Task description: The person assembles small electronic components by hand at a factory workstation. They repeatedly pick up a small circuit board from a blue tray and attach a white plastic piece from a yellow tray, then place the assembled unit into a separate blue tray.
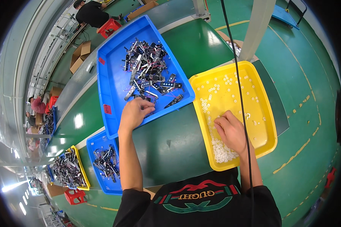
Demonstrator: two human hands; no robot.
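Note:
My left hand point(134, 112) reaches into the large blue tray point(111, 81) and pinches a small dark part at the near edge of a heap of black and silver components with thin wires point(149, 70). My right hand point(231, 130) rests inside the yellow tray point(265, 113), fingers curled over small white rings point(221, 149) that lie scattered and piled along its near side. Whether the right fingers hold a ring is hidden.
The trays sit on a green conveyor table point(170, 143). A smaller blue tray point(102, 155) of similar parts lies at lower left, beside a yellow-rimmed one point(70, 170). A black cable point(236, 75) hangs across the yellow tray. Other people work farther along the line at left and top.

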